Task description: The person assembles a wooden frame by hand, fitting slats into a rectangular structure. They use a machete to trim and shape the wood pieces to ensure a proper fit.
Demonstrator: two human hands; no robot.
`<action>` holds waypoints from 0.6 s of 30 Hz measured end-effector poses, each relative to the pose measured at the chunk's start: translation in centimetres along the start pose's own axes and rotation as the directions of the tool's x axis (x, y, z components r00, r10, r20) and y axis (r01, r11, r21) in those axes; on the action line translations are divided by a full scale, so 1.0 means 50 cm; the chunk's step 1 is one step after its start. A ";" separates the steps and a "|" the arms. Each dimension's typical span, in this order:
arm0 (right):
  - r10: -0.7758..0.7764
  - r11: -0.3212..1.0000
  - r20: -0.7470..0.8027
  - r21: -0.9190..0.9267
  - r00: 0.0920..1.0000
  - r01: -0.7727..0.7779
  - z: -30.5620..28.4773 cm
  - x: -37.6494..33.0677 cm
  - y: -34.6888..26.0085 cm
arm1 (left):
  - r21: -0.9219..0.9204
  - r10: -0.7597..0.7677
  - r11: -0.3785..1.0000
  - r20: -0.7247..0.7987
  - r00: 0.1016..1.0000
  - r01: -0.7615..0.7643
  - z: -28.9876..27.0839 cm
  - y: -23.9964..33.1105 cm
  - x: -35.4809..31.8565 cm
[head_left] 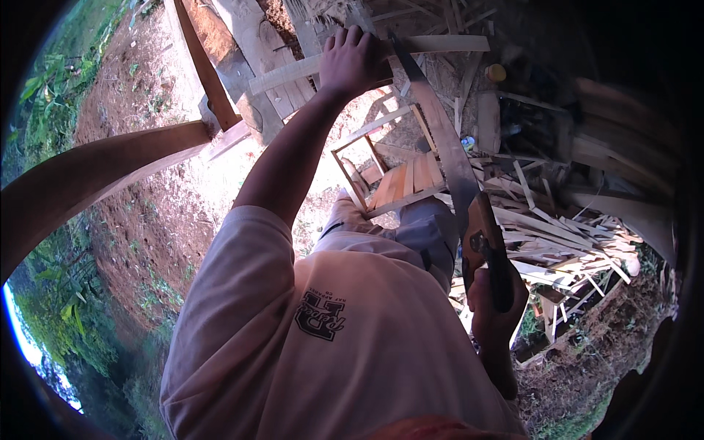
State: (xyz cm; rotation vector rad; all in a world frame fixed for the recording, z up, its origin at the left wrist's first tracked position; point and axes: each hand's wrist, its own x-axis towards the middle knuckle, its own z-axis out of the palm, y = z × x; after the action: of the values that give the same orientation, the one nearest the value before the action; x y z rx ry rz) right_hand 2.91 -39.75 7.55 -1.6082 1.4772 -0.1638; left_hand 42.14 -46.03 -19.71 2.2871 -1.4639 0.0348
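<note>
My right hand (493,304) is closed round the dark handle of a handsaw (438,121). The blade runs up and away from me, and its far end meets a long pale wooden strip (449,44). Just left of the blade, my left hand (353,60) grips the strip from above, with its fingers curled over the far edge. The strip lies crosswise ahead of me. Whether the teeth have cut into the wood cannot be made out.
In front of my legs stands a small slatted wooden frame (402,180). Offcuts and thin wood scraps (550,227) are heaped at the right. Wooden beams (103,165) stretch across the left, with wide boards (257,44) at the far side. Bare soil (139,242) lies beyond.
</note>
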 end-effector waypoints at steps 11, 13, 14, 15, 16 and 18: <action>-0.432 0.900 -0.048 0.033 0.900 0.434 0.354 0.464 -0.153 | 0.000 -0.005 1.000 0.038 0.999 0.005 -0.005 -0.005 0.004; -0.405 0.909 -0.061 0.079 0.912 0.409 0.355 0.452 -0.114 | -0.020 -0.015 1.000 0.060 0.998 0.016 0.000 -0.002 -0.006; -0.390 0.913 -0.069 0.100 0.918 0.395 0.351 0.442 -0.093 | -0.025 -0.025 0.999 0.054 0.998 0.027 0.002 -0.002 -0.009; -0.363 0.923 -0.076 0.110 0.929 0.369 0.332 0.409 -0.062 | -0.035 -0.040 0.999 0.048 0.998 0.041 -0.005 0.006 -0.011; -0.351 0.924 -0.081 0.130 0.933 0.359 0.304 0.371 -0.035 | -0.030 -0.056 0.998 0.028 0.998 0.057 -0.012 0.003 0.000; -0.072 0.974 0.038 0.220 0.997 0.062 0.224 0.257 0.014 | -0.007 -0.037 0.999 0.017 0.999 0.037 -0.003 -0.004 -0.001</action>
State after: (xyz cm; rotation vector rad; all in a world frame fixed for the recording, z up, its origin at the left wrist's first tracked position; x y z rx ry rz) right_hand 13.03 -44.67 -5.25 -1.4743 1.3221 -0.3154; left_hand 42.31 -45.85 -19.63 2.3140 -1.4273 -0.0006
